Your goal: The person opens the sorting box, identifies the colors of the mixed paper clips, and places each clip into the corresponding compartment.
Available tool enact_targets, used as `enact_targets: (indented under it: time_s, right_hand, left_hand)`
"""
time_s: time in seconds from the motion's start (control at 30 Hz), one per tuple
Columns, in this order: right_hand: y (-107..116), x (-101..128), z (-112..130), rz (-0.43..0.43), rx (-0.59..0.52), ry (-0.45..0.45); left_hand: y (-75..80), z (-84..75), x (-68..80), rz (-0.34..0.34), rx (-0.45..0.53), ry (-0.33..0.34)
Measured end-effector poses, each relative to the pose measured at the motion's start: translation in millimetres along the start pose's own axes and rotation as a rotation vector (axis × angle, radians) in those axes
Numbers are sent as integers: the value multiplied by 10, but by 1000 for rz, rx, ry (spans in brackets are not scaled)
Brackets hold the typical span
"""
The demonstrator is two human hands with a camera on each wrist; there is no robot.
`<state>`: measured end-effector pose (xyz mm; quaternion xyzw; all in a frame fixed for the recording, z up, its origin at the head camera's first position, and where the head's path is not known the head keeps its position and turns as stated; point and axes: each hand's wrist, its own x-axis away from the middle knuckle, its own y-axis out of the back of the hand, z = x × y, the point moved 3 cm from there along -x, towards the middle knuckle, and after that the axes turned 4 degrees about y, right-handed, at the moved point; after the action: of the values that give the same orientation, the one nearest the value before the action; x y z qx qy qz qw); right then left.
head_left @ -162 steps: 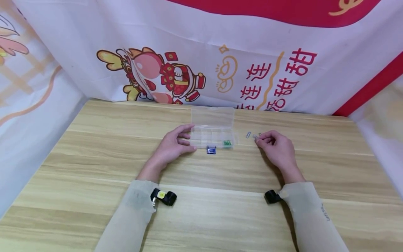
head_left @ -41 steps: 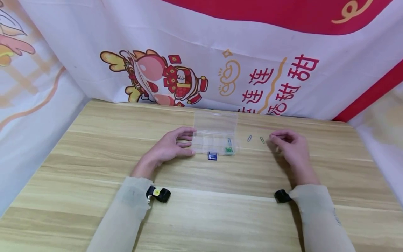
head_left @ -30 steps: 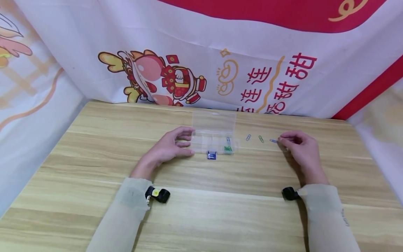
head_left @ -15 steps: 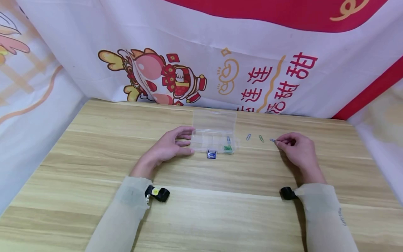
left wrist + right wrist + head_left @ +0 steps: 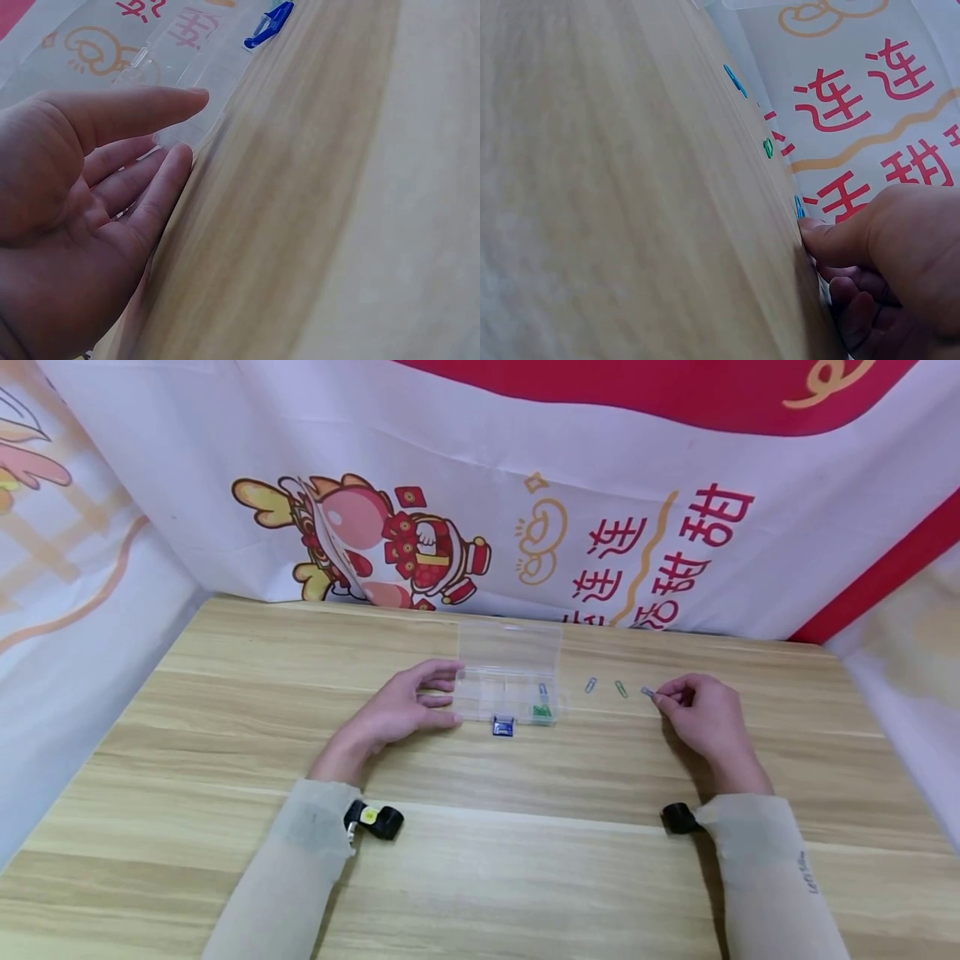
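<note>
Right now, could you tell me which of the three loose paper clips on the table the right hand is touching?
The rightmost blue paper clip, farthest from the clear box; the right hand pinches it, while the green clip and other blue clip lie untouched.

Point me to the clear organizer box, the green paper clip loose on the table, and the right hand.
clear organizer box point(image 5: 510, 647): head view, on its open lid.
green paper clip point(image 5: 621, 688): head view, middle of the clip, right of the box.
right hand point(image 5: 701, 718): head view, back of the hand; fingertips pinch a blue paper clip point(image 5: 648, 692).

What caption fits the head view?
Left hand steadies clear compartment box; right hand pinches blue paper clip.
</note>
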<state>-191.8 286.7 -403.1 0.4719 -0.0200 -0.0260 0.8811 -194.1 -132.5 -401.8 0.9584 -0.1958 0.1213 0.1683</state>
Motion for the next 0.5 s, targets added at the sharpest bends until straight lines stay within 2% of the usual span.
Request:
enact_targets:
  time_s: [0.5]
  right_hand:
    - [-9,5,-52,37,-96,-31]
  left_hand:
    - [14,10,-7,6,-3,3]
